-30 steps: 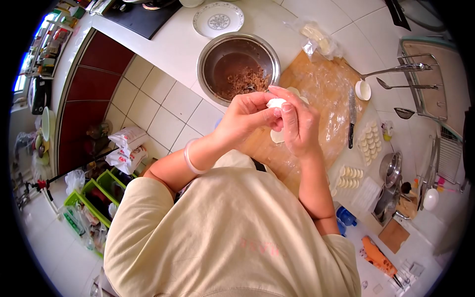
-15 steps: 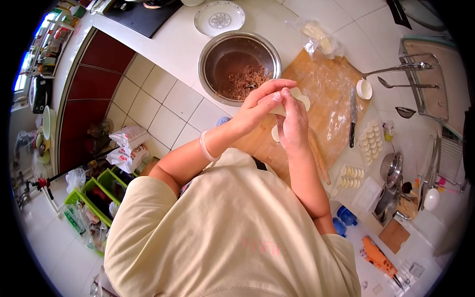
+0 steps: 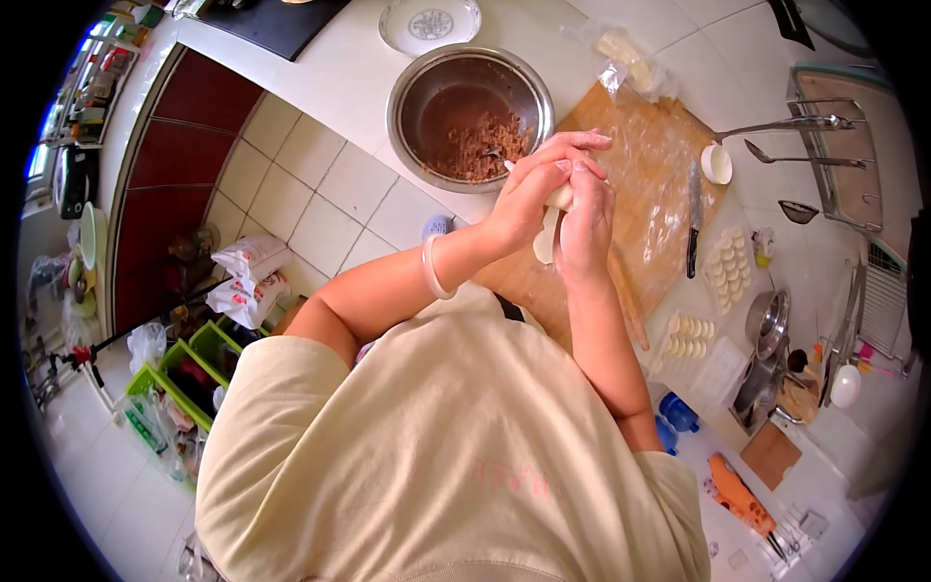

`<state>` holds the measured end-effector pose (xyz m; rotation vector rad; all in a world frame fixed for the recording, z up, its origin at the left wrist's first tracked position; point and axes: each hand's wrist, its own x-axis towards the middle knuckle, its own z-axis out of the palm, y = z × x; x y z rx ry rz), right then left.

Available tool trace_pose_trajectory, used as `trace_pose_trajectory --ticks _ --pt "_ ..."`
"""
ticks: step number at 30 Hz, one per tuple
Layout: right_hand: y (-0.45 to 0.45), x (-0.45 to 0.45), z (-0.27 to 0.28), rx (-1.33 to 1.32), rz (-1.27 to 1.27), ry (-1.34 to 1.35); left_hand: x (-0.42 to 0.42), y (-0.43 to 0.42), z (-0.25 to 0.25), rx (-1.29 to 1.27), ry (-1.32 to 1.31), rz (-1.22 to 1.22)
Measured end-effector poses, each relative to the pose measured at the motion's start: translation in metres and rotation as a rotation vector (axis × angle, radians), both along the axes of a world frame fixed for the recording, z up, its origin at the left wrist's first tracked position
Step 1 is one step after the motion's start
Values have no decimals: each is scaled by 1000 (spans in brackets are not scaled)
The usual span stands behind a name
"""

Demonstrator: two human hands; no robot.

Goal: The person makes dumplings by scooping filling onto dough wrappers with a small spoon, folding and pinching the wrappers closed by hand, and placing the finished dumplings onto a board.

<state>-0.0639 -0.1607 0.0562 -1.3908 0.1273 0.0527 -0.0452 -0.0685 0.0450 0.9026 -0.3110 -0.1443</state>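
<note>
My left hand (image 3: pixel 535 202), with a pale bracelet on its wrist, meets my right hand (image 3: pixel 585 225) above the wooden board. Both are closed around a dumpling (image 3: pixel 561 198), its pale dough showing between thumbs and fingers; most of it is hidden. Just below lies a round dough wrapper (image 3: pixel 544 246), partly covered by my right hand. A steel bowl (image 3: pixel 396 126) beside my left hand holds brown minced filling (image 3: pixel 485 141) with a spoon in it. A rolling pin (image 3: pixel 628 299) rests on the board near my right forearm.
The floured board (image 3: pixel 659 184) carries a knife (image 3: pixel 693 218) at its right edge. Beyond are a small white bowl (image 3: pixel 716 164), trays of shaped dumplings (image 3: pixel 727 270), and bagged dough (image 3: pixel 626 60). A patterned plate (image 3: pixel 429 23) stands behind the steel bowl.
My hands have drawn closer together and closed around the dough, which shows less now. They have shifted slightly right, and the whole view has tilted a little.
</note>
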Motion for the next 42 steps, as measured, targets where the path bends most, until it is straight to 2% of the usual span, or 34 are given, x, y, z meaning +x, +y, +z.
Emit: trace_pose_trajectory --ticks 1,3,6,9,12,16,19,22,23,25,27,28,29,31,32,36,38,42 --pt "1 0 1 -1 0 1 2 -3 -2 -1 1 0" --pt "9 -1 12 -113 -70 -44 5 -6 -7 195 -311 174" --pt "21 -2 30 -280 -176 -110 4 -9 0 166 -327 231" --pt "5 -7 14 -415 -77 -191 1 -11 10 153 -271 267" --pt "5 -9 9 -280 -124 -149 0 -19 3 138 -389 361" --pt "0 -9 9 -254 -72 -157 1 -23 -2 176 -393 343" --pt "1 -9 9 -231 -126 -148 -3 -25 3 166 -258 261" --pt "3 -5 7 -374 -220 -253 -4 -28 7 142 -173 291" --pt "5 -3 14 -189 -222 -168 -1 -28 5 177 -166 268" --pt "1 -2 25 -5 -226 -93 1 -28 6 209 -170 241" --pt "-17 -2 31 -70 -41 -143 -2 -29 11 2 73 91" --pt "-19 4 32 -210 -104 -326 -4 -24 13 -74 73 65" --pt "-23 3 36 -217 -112 -331 -9 -19 17 -79 67 55" --pt "-33 -3 44 -461 -181 -437 -20 -8 29 37 207 -62" --pt "-35 -5 45 -463 -169 -473 -22 -5 31 -16 252 -147" --pt "-41 -12 44 -533 -147 -575 -33 -10 27 -81 293 -221" --pt "-43 -14 48 -684 -105 -651 -37 -8 29 -167 332 -280" --pt "-45 -21 58 -795 -100 -686 -46 -12 21 -272 409 -364"
